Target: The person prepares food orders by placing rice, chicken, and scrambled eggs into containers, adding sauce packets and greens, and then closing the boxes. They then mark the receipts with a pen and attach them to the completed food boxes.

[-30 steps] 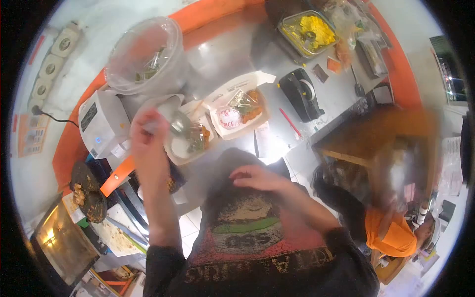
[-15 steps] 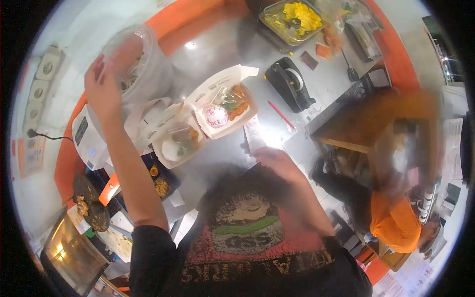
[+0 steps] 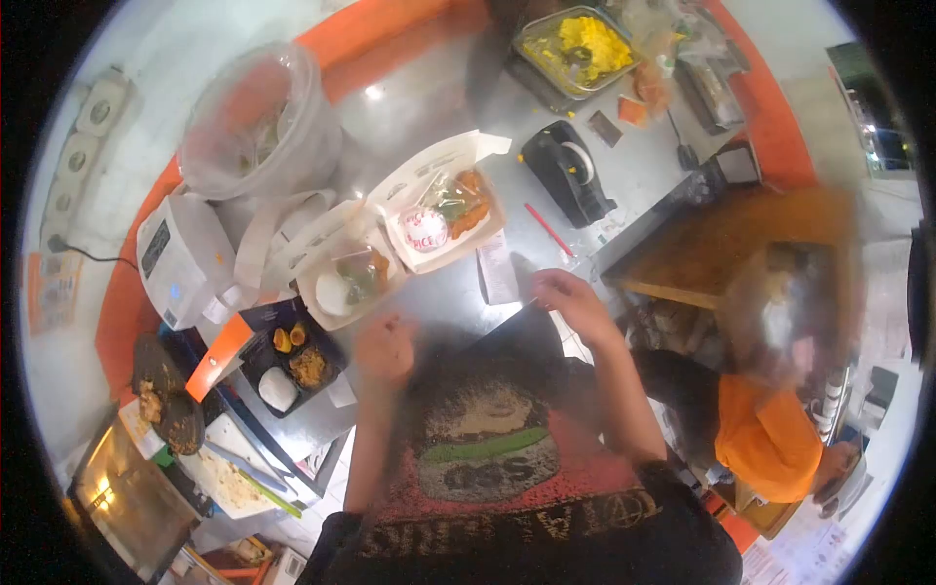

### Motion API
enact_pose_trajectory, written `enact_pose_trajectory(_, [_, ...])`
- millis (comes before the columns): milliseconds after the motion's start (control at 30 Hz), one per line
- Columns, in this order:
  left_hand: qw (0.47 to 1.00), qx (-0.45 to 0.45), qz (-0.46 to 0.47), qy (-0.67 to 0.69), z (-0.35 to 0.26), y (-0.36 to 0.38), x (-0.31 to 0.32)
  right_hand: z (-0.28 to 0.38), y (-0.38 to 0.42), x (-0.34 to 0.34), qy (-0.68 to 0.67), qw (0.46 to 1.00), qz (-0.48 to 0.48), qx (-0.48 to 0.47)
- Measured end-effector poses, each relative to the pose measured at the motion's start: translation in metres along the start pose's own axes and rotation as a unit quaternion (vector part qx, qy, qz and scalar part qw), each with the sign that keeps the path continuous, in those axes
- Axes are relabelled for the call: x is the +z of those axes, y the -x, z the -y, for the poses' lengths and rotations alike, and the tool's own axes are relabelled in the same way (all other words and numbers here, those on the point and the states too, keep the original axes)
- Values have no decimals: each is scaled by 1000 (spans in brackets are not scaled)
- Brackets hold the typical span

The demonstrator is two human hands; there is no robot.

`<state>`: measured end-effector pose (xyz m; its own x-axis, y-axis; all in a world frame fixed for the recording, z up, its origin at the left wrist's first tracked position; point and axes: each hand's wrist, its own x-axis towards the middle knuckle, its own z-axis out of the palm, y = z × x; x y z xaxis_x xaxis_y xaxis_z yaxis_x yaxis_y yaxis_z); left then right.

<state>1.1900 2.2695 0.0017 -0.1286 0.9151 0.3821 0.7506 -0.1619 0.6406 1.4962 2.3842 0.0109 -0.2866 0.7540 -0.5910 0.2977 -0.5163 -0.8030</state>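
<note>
My left hand, smeared by motion, is just in front of the near food box; its fingers do not show clearly. My right hand is at the table's near edge, fingers curled together beside a printed paper slip. Anything inside that pinch is too small to make out. Two open cardboard food boxes stand ahead of me. The right box holds a round wrapped packet with red print and fried pieces. In the left box are white rice and a clear bag of greens.
A clear plastic tub stands at the far left, above a white printer-like device. A black tray holds rice and other food. Farther right are a tape dispenser, a red pen and a co-worker's orange shirt.
My left hand has come back from the plastic tub to near my body. My right hand has shifted slightly right and up. The black tray is now uncovered to view.
</note>
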Motion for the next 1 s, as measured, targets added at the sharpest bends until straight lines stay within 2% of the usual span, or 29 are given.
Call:
enact_pose_trajectory(67, [995,7,-94,30,-3,-41,1,0,2,0,15,1000,-7,-17])
enact_pose_trajectory(100, [982,76,-171,33,-10,-72,3,8,4,6,23,999,-7,-34])
enact_pose_trajectory(133, [974,116,-185,54,-1,-93,2,19,13,8,66,997,-16,-22])
enact_pose_trajectory(200, [960,183,-213,-3,-21,-145,-20,24,18,11,81,996,-4,-23])
enact_pose_trajectory(367, [901,246,-358,24,-71,-236,-60,33,33,3,30,998,0,-60])
enact_pose_trajectory(467, [888,247,-387,26,-87,-239,-68,46,39,-23,-24,996,-37,-76])
enact_pose_trajectory(533, [908,220,-352,50,-82,-220,-53,44,30,-50,-38,990,-92,-99])
enact_pose_trajectory(600, [941,132,-307,54,-77,-195,-21,40,15,-84,-62,984,-139,-96])
enact_pose_trajectory(733, [976,122,-174,43,-92,-168,49,51,-18,-155,-120,966,-197,-115])
enact_pose_trajectory(833, [982,101,-95,127,-131,-181,105,62,-55,-225,-152,952,-227,-138])
enact_pose_trajectory(967, [988,89,-45,120,-171,-230,193,79,-138,-343,-173,933,-263,-175])
enact_pose_trajectory(1000, [989,77,-33,119,-184,-247,215,80,-166,-379,-136,931,-292,-174])
